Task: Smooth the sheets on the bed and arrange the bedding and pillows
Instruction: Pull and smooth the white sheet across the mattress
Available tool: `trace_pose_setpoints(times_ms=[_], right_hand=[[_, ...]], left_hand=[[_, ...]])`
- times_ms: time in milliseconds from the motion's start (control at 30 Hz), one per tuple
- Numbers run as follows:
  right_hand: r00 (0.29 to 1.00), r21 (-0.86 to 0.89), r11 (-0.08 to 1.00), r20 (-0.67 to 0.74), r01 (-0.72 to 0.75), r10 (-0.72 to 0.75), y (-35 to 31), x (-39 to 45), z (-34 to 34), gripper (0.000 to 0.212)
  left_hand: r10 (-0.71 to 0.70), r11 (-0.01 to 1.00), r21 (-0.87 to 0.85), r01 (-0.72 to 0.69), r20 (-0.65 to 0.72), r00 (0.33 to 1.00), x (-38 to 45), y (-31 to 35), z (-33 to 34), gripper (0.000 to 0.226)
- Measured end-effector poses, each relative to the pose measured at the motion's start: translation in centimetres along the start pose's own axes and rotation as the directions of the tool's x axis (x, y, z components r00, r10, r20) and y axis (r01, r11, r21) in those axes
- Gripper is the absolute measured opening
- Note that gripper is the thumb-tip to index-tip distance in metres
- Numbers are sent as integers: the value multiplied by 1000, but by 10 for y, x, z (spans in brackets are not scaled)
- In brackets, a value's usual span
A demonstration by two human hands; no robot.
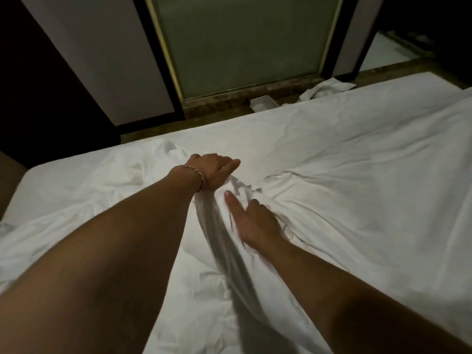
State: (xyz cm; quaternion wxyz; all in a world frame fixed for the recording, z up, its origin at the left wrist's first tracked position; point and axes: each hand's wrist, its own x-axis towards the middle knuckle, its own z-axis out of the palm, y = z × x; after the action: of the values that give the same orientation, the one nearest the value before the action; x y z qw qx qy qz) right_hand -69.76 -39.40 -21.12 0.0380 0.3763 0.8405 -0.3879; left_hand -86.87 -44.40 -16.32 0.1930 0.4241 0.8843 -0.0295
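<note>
- The white sheet (332, 154) is spread over the bed (398, 83), bunched into a raised ridge running from the middle back toward the camera, with a rumpled heap at the left side.
- Left hand (214, 172) sits at the top of that ridge, fingers curled over and gripping the gathered fabric. There's a thin bracelet (196, 172) on that wrist.
- Right hand (252, 218) is just beside it, lower down the same ridge. Index finger points out straight while the others look tucked into the folds, so I'd call it pinching the cloth, though it's a bit blurry.
- My guess on handling: light, floppy cotton, no stiffness at all. Pulling from the middle just makes more creases, so grab an edge or corner and tug outward.
- No pillows in view.
- Container-wise, a small pale box-like thing (263, 102) sits on the floor past the far edge of the bed; can't see inside it. A crumpled white cloth (324, 89) lies near it.
</note>
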Motion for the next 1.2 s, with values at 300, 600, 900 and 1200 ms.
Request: trace_pose_setpoints(times_ms=[300, 600, 900, 1200], right_hand=[[975, -190, 956, 41, 222, -218, 0, -39, 23, 80], [795, -246, 757, 148, 606, -588, -54, -131, 20, 72], [564, -296, 483, 347, 824, -749, -31, -231, 46, 68], [502, -351, 360, 553, 864, -665, 38, -252, 95, 96]], left_hand=[[-82, 972, 219, 88, -39, 996, -69, -12, 46, 74], [-401, 895, 85, 438, -276, 874, -230, -33, 18, 83], [-633, 765, -32, 643, -218, 743, -386, -2, 91, 78], [-686, 727, -104, 678, -67, 725, -428, 42, 207, 66]])
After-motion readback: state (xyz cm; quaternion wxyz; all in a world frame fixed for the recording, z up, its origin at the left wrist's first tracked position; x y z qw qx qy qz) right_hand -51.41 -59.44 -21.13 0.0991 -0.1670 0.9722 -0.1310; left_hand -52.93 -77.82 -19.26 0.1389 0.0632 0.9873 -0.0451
